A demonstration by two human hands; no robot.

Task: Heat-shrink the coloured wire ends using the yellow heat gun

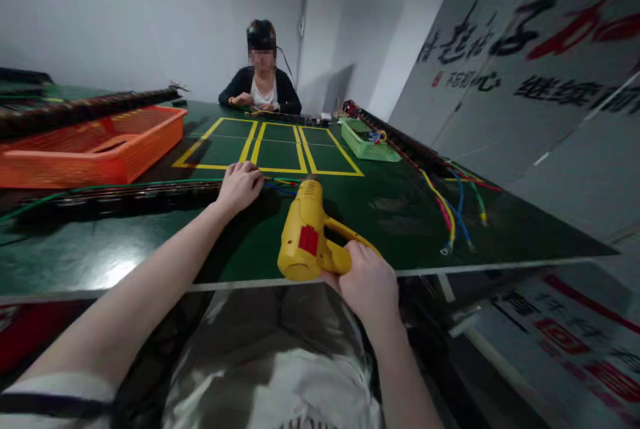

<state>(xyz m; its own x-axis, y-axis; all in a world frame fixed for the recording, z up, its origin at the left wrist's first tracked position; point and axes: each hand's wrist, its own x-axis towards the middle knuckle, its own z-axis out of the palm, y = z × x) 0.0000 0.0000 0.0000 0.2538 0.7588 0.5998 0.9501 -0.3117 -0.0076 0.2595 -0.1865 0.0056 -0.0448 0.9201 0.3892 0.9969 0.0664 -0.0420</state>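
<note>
Creased pale clothing [295,382] lies closest, below the heat gun [303,236]. That tool is bright yellow and bulky, with a red rectangular patch, slotted vents, a short dark nozzle and a looped handle. The right hand [367,276] is wrapped around its handle, holding it over the green table [240,249], nozzle pointing away. Left of the gun, the left hand [243,184] lies over the end of a dark wire bundle [145,197], fingers bent; whether they grip it, I cannot tell. Thin coloured wires [284,184] run from that hand toward the gun's nozzle.
</note>
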